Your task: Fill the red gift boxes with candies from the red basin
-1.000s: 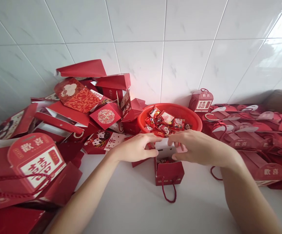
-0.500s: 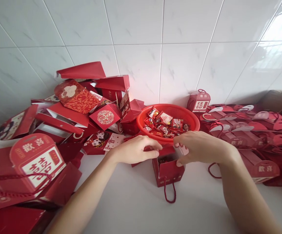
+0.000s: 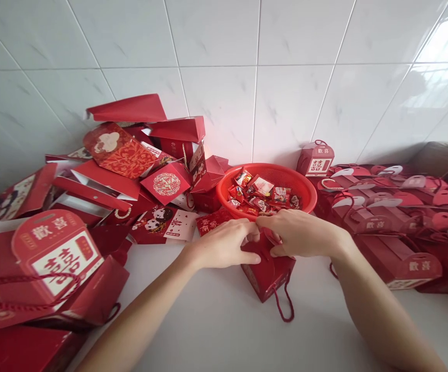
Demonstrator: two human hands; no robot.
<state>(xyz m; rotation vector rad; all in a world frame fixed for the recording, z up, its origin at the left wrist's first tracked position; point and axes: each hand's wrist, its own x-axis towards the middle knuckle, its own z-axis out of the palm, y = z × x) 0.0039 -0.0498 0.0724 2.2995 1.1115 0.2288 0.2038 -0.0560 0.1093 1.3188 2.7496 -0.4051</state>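
A small red gift box (image 3: 266, 274) sits on the white surface, its top panels folded over so its inside is hidden, and a dark red cord loop hangs off its near side. On the box's left top edge is my left hand (image 3: 229, 243), thumb stretched out and fingers bent. My right hand (image 3: 299, 233) lies over the far right of the top, its fingers bent down on the flaps, close to the left fingertips. Just behind both hands stands a red plastic basket (image 3: 224, 191) with wrapped candies (image 3: 261, 187).
Assorted red boxes (image 3: 123, 181) are heaped on the left, with a large red box (image 3: 59, 263) nearer. Rows of closed red boxes (image 3: 390, 217) fill the right side. One upright box (image 3: 316, 159) stands by the tiled wall. A cardboard box (image 3: 441, 160) is at the far right.
The box's top has gone from open to folded over, and the box has turned slightly. My right hand has moved left, closer to my left hand.
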